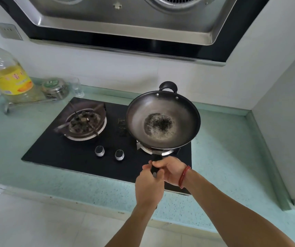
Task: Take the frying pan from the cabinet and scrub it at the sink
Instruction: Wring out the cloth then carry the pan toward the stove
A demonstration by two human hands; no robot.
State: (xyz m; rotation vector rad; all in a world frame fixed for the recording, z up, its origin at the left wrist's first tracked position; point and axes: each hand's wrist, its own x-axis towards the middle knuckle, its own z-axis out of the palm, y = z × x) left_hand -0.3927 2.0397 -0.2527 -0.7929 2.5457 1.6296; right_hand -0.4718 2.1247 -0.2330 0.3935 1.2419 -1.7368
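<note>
Both the left hand (149,188) and right hand (172,171) grip the frying pan (162,122) handle together above the right burner (158,150).

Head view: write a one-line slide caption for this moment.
The left hand and right hand grip the handle of a speckled frying pan over the gas stove.

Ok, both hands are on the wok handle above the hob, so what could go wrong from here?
1. The wok holds what looks like a shallow pool with dark residue; tilting it while carrying could spill that onto the hob.
2. The left hand and right hand both grip the handle near its end, far from the bowl's weight, so the wok may dip or twist.
</note>
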